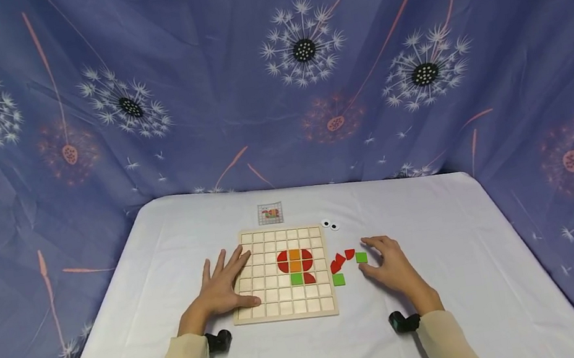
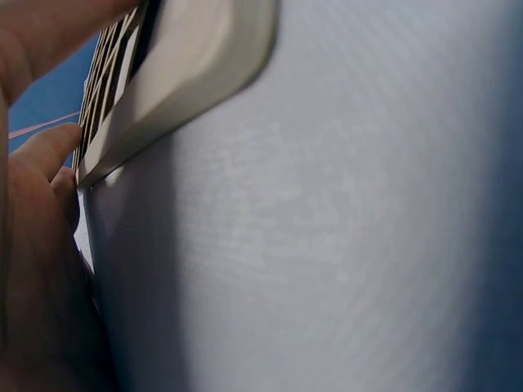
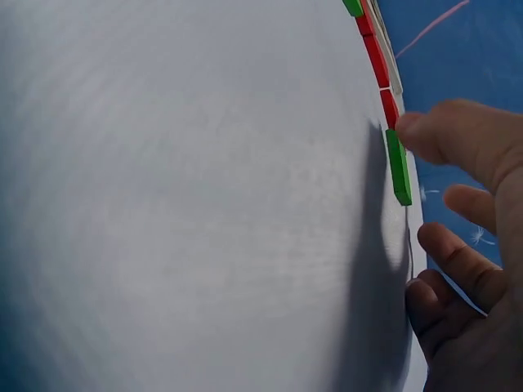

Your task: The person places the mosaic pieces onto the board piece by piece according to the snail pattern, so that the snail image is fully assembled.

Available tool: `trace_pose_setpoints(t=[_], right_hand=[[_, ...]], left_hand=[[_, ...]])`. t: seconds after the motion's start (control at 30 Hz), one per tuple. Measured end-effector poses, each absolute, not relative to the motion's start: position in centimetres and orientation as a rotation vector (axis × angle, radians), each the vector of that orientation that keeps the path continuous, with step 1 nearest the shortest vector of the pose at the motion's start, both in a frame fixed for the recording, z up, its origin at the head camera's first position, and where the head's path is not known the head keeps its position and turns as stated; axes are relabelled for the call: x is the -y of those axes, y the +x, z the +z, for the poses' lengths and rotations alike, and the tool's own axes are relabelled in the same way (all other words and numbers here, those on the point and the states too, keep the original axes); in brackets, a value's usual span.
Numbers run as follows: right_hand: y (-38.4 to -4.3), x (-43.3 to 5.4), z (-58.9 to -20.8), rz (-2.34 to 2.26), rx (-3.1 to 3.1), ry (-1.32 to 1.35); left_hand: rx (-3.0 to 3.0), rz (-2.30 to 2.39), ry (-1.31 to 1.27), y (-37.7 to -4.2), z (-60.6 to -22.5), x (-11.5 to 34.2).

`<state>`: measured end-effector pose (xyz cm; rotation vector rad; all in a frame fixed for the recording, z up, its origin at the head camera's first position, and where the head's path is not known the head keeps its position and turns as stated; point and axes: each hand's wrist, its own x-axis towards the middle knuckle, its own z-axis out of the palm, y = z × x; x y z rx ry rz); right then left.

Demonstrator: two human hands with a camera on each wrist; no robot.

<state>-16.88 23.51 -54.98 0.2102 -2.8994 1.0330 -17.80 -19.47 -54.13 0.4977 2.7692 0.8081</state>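
On the wooden grid board (image 1: 279, 305) my left hand (image 1: 220, 288) rests at the left edge with spread fingers; the left wrist view shows its fingers at the board's frame (image 2: 188, 65). Red rounded pieces (image 1: 283, 262), orange squares (image 1: 294, 255) and a green square tile (image 1: 296, 279) lie in the cells. Beside a loose green square tile (image 1: 361, 257) on the table is my right hand (image 1: 389, 263), thumb and forefinger apart around it. In the right wrist view the thumb (image 3: 441, 143) is close to that green tile (image 3: 399, 167); contact is unclear.
Loose red pieces (image 1: 338, 262) and another green square (image 1: 339, 279) lie right of the board. Two round eye pieces (image 1: 330, 225) sit at its upper right corner. A small picture card (image 1: 270, 213) lies behind the board on the white tablecloth (image 1: 439, 211).
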Motion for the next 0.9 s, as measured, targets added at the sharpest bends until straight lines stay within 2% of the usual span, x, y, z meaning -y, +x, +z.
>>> trace_pose_setpoints(t=[0.47, 0.9], right_hand=[[-16.62, -23.59, -55.27, 1.073, 2.823, 0.281], [-17.13, -22.66, -54.40, 1.062, 2.877, 0.207]], left_hand=[[-2.772, 0.795, 0.490, -17.80, -54.39, 19.46], [-2.774, 0.810, 0.490, -17.74, -54.09, 19.40]])
